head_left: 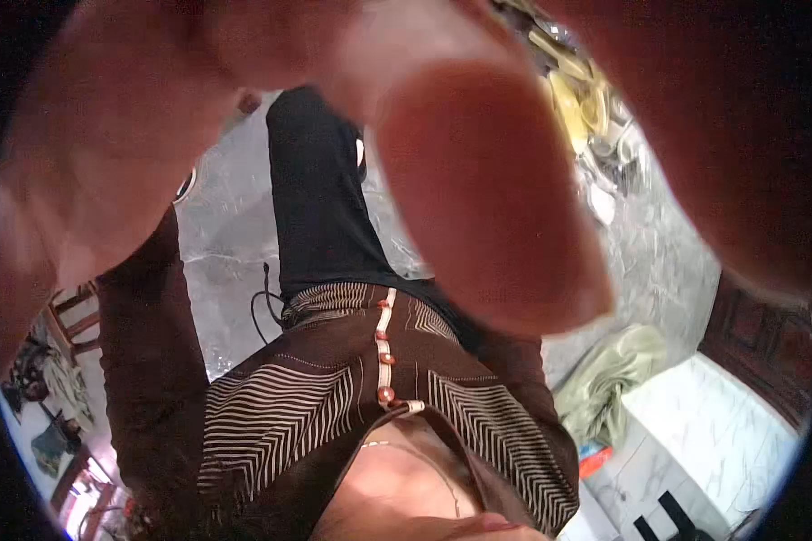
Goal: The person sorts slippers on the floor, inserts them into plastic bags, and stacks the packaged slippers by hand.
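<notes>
Very close to the lens and blurred, my left hand [108, 153] fills the upper left, above a dark brown sleeve [153, 361]. Its fingers run together and partly leave the view, so their grip is unclear. Across the top centre and right, large blurred fingers, seemingly of my right hand [622, 162], point down with a wide gap between them. No object shows in that gap. Below the hands is my brown patterned top [289, 406] with a buttoned front strip [385, 352]. A black trouser leg [320, 189] extends forward over the floor.
The grey floor [221, 307] has a dark cable [266, 307] on it. Yellow items [568, 108] lie at the upper right. Pale green cloth [609, 370] is beside a white marbled surface [717, 433]. A wooden frame [77, 320] stands at the left.
</notes>
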